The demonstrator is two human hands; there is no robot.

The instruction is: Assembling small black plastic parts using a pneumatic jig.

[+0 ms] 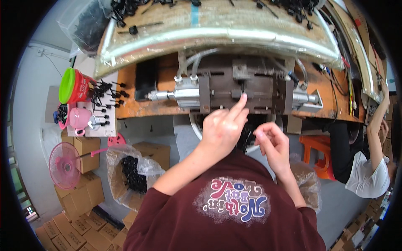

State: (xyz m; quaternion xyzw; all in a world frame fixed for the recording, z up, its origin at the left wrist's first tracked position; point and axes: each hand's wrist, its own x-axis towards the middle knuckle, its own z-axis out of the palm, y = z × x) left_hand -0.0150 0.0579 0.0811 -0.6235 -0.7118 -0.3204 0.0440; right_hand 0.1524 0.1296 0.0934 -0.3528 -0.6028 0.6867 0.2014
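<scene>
My left hand (pixel 224 127) reaches up to a dark metal fixture (pixel 222 102) on the bench. Its index finger is stretched out, with the tip at a small black part (pixel 241 93) in the middle; the other fingers are partly folded. Silver air cylinders (pixel 186 96) flank the fixture on both sides. My right hand (pixel 274 146) hangs lower, in front of my chest, thumb and fingertips drawn together; anything between them is too small to make out. Below the fixture, black parts (pixel 247 134) show between my hands, partly hidden.
Above the fixture, a shelf with a plastic-wrapped edge (pixel 226 35) carries loose black parts. Left are a red-green bucket (pixel 73 85), a pink fan (pixel 65 165), cartons (pixel 81 196) and a lined box of black parts (pixel 134 173). Right, another person's arm (pixel 377 129) is near an orange stool (pixel 316 152).
</scene>
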